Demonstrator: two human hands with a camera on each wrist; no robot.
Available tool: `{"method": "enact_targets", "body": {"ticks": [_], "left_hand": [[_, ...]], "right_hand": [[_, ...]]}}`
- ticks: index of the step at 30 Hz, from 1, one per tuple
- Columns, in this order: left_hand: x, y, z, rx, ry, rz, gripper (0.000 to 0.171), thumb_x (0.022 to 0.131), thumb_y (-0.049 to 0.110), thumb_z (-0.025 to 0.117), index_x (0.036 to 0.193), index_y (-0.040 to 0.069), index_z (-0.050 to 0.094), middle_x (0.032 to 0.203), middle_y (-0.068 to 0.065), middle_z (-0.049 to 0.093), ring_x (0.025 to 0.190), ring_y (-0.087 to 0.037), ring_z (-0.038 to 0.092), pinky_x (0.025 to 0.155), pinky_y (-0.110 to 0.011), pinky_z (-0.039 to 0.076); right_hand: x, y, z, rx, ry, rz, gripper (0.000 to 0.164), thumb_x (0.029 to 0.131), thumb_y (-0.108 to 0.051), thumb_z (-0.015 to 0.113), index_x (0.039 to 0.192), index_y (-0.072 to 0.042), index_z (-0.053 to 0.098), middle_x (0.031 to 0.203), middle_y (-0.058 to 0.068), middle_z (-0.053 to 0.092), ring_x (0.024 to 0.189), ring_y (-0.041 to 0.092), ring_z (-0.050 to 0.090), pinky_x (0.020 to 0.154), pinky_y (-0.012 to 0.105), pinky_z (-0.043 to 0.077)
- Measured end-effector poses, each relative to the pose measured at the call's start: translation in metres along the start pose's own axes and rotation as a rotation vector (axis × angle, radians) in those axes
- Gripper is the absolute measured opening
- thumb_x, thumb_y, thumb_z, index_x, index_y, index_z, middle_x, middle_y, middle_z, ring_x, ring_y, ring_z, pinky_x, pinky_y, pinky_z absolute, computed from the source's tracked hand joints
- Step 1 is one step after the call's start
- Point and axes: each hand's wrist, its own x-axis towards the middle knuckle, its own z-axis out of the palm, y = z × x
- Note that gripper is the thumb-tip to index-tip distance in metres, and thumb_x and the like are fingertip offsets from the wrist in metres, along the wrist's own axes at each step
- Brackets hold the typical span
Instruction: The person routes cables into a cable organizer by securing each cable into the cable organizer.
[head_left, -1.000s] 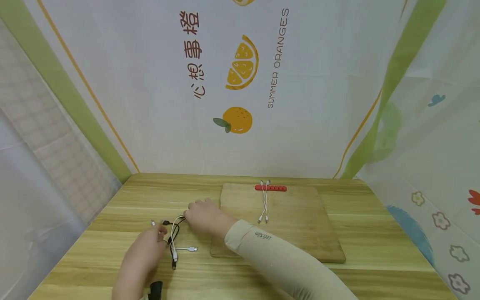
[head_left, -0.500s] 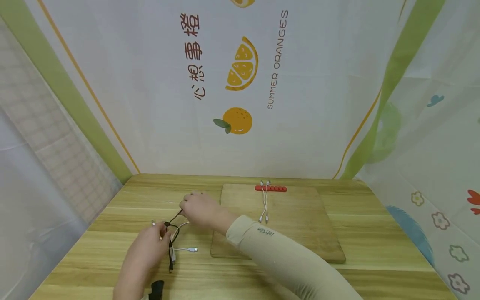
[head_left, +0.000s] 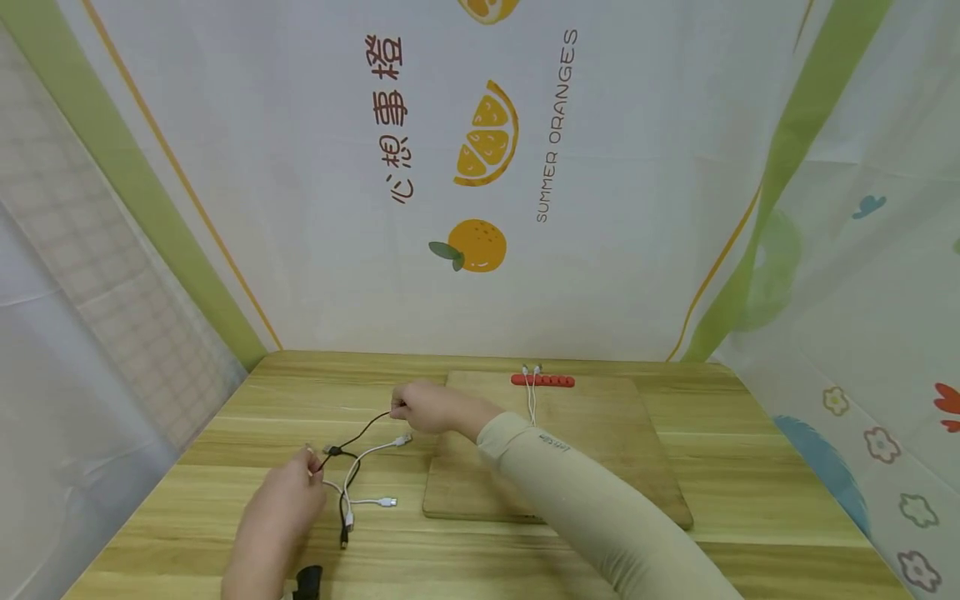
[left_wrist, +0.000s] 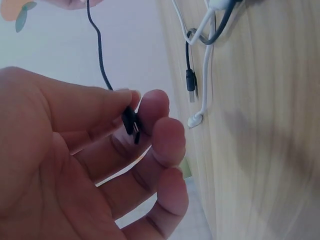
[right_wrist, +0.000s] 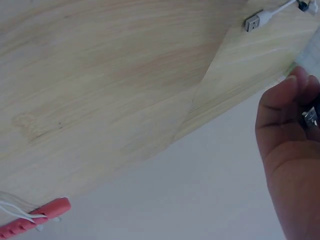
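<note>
My left hand (head_left: pixel 288 500) pinches the small black connector (left_wrist: pixel 131 122) of a thin black USB cable (head_left: pixel 367 427) between thumb and forefinger, its other fingers loosely curled. The cable runs in a slack line to my right hand (head_left: pixel 431 407), which grips its other end by the board's left edge; a metal plug (right_wrist: pixel 310 117) shows among those fingers in the right wrist view. Beneath the cable, on the table, lie crossed white cables (head_left: pixel 375 447) and another black cable (head_left: pixel 344 533). One white USB plug (right_wrist: pixel 252 23) points toward the board.
A wooden board (head_left: pixel 457 492) lies on the wood-grain table (head_left: pixel 420 558). At its back edge sits a red cable holder (head_left: pixel 555 381) with two white cables (head_left: pixel 531 402) in its left slots. A printed cloth (head_left: pixel 600 283) hangs behind.
My right hand has moved right toward the board, stretching the black cable out of the pile. It has let go of the white cable, whose plug now lies on the table.
</note>
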Motion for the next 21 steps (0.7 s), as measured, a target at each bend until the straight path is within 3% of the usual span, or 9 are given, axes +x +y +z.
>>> {"method": "enact_targets", "body": {"ticks": [3,5,12,17,19,21], "left_hand": [[0.0,-0.001,0.001,-0.013,-0.002,0.003,0.021,0.106,0.011,0.049,0.115,-0.004,0.06,0.08,-0.008,0.06,0.066,-0.021,0.052,0.058,-0.035,0.04],[0.0,-0.002,0.002,-0.021,-0.002,0.017,0.021,0.106,0.012,0.051,0.114,-0.005,0.061,0.081,-0.008,0.062,0.066,-0.02,0.052,0.058,-0.035,0.041],[0.002,0.001,0.004,-0.046,-0.027,0.037,0.023,0.105,0.014,0.056,0.115,-0.004,0.065,0.096,-0.012,0.072,0.077,-0.021,0.06,0.066,-0.038,0.049],[0.001,0.007,0.007,-0.064,-0.027,0.064,0.023,0.104,0.016,0.06,0.113,-0.003,0.068,0.095,-0.009,0.074,0.082,-0.02,0.064,0.07,-0.039,0.051],[0.0,0.011,0.008,-0.078,-0.023,0.073,0.023,0.105,0.017,0.061,0.113,-0.003,0.068,0.093,-0.007,0.073,0.081,-0.019,0.063,0.07,-0.038,0.05],[-0.002,0.015,0.009,-0.082,-0.018,0.089,0.023,0.105,0.017,0.061,0.114,-0.003,0.068,0.092,-0.006,0.071,0.08,-0.018,0.061,0.069,-0.036,0.05]], "right_hand": [[0.0,0.005,-0.003,0.071,0.008,0.008,0.027,0.113,-0.019,0.051,0.126,-0.003,0.069,0.123,0.012,0.075,0.097,0.01,0.064,0.087,0.023,0.054],[0.0,0.006,-0.006,0.103,0.028,0.025,0.025,0.112,-0.019,0.054,0.126,-0.004,0.069,0.123,0.01,0.075,0.101,0.011,0.067,0.089,0.024,0.055],[0.001,0.008,-0.012,0.184,0.118,0.041,0.016,0.107,-0.021,0.065,0.116,-0.008,0.069,0.105,0.007,0.077,0.079,0.005,0.061,0.071,0.02,0.05],[-0.004,0.005,-0.02,0.228,0.229,0.004,0.016,0.103,-0.023,0.071,0.113,-0.01,0.068,0.073,-0.005,0.057,0.061,0.005,0.049,0.059,0.019,0.042],[-0.006,0.005,-0.024,0.271,0.268,-0.009,0.015,0.103,-0.022,0.071,0.112,-0.01,0.068,0.069,-0.005,0.053,0.059,0.006,0.045,0.058,0.02,0.04],[-0.009,0.005,-0.028,0.324,0.284,-0.015,0.014,0.104,-0.019,0.07,0.112,-0.009,0.069,0.07,-0.004,0.056,0.061,0.011,0.053,0.059,0.019,0.042]]}}
